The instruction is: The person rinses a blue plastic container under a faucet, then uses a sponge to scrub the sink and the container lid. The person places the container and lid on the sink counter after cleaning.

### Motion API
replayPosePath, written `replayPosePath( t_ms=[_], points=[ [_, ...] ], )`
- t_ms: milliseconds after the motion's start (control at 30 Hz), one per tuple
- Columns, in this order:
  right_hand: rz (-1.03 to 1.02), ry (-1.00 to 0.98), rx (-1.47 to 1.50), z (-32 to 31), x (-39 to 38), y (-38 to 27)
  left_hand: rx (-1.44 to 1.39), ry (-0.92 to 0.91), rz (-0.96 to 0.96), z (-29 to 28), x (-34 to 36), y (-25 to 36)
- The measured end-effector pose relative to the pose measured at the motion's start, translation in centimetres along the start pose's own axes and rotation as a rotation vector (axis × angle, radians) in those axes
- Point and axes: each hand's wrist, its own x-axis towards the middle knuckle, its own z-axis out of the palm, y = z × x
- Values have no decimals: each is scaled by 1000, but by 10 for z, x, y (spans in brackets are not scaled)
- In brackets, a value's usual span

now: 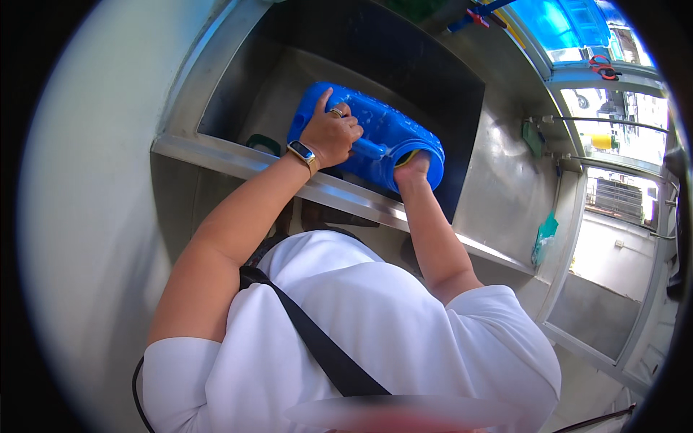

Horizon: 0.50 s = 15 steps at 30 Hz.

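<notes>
A blue plastic jug [375, 126] lies on its side over the steel sink [271, 90], its wide round mouth turned to the right and toward me. Suds and wet patches show on its upper side. My left hand [333, 136], with a ring and a wristwatch, is closed round the jug's handle, one finger stretched along the plastic. My right hand [413, 167] reaches through the mouth up to the wrist, so its fingers are hidden inside. Beside it in the opening shows a strip of something yellow-green, too covered to name.
The sink's front rim [346, 200] runs between my body and the jug. A dark green loop-shaped thing [264, 143] lies at the sink's left. On the right are a steel counter [505, 173], a green pad [533, 137], a teal plastic piece [546, 237] and red-handled scissors [603, 68].
</notes>
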Motion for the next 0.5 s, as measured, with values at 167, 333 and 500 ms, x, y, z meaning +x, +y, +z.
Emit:
replayPosePath(
  t_ms=[167,333,500],
  points=[
    [226,-366,-165,13,-17,6,86,-84,36,-2,3,1],
    [366,-567,-212,46,-25,9,32,-96,62,-2,6,5],
    [383,-535,-129,75,-6,27,17,-14,50,3,-1,3]
  ],
)
